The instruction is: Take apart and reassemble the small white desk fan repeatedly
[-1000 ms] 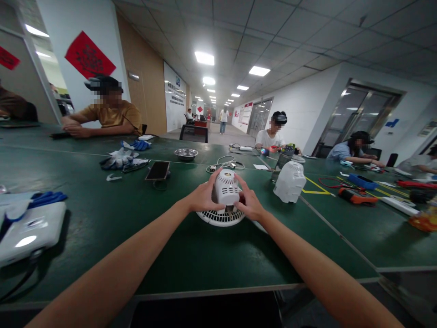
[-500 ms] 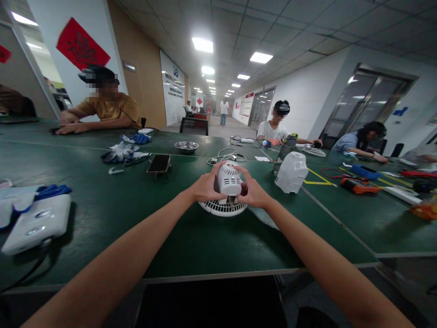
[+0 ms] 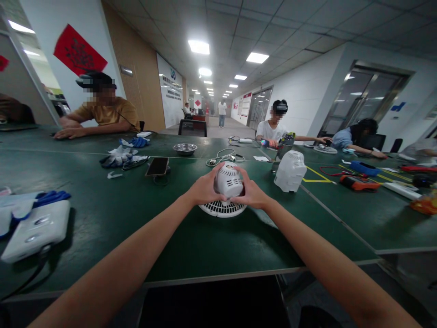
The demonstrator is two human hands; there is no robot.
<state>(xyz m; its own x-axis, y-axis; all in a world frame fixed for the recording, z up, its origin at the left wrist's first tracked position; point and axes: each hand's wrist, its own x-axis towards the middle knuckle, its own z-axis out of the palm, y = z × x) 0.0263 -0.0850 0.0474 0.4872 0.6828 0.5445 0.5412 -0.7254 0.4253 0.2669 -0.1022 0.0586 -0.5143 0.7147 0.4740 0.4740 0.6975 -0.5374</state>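
A white, slotted fan motor cover sits over the back of a round white fan grille, which lies flat on the green table. My left hand wraps the cover's left side, and my right hand grips it from the right. Both thumbs come close together at the cover's near lower edge. Whatever lies under the cover is hidden. To the right stands a separate white plastic housing with vent slots, touched by neither hand.
Behind the fan lie a white cable and a metal bowl. A phone, gloves and a white device are on the left. An orange meter lies right. Co-workers sit across the table.
The cover has turned or settled on the fan: the dark gap and metal part at its near lower edge no longer show. My right thumb has moved inward along that edge.
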